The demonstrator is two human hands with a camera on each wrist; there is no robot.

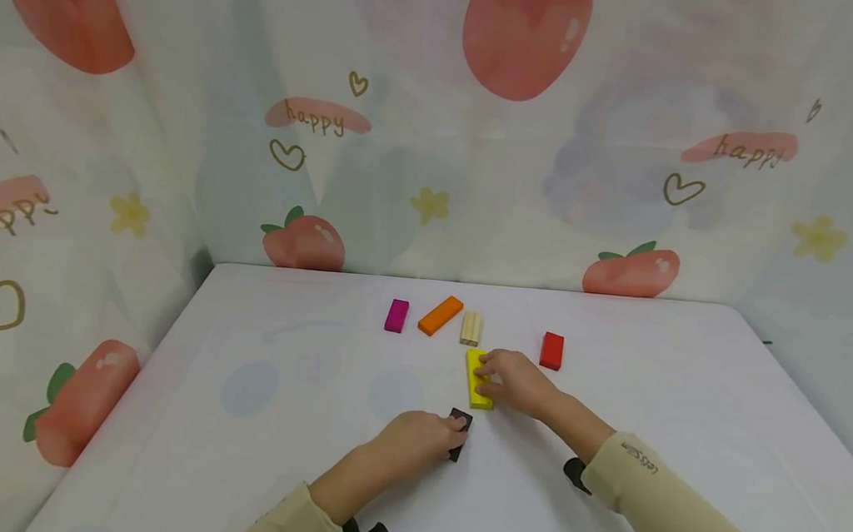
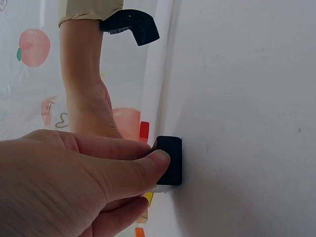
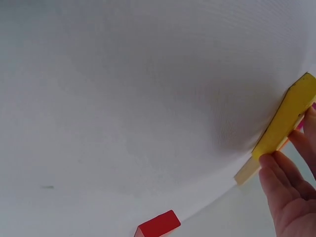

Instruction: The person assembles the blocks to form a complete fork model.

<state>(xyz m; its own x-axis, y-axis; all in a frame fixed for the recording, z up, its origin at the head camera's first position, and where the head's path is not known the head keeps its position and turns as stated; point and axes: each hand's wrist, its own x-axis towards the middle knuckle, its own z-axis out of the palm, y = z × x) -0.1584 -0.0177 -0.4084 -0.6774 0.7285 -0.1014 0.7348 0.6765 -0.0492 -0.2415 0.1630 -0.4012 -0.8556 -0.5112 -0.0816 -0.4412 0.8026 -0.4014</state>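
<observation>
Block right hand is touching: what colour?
Yellow; the block shows best in the head view.

The word "happy" is written in brown, handwritten-style letters on the printed cloth (image 1: 474, 236) that stands behind and beside the table (image 1: 290, 472). In the head view it can be read on a pink strip (image 1: 319, 116) at the back left, on a second strip (image 1: 740, 147) at the back right and, slanting, on a side strip (image 1: 2, 216) at the far left. The left wrist view shows such a word turned on its side and blurred, on a small strip (image 2: 47, 110). The person's right sleeve (image 1: 678, 503) bears small dark lettering near the cuff, apparently "LetsSlim", too tiny for certainty.
</observation>
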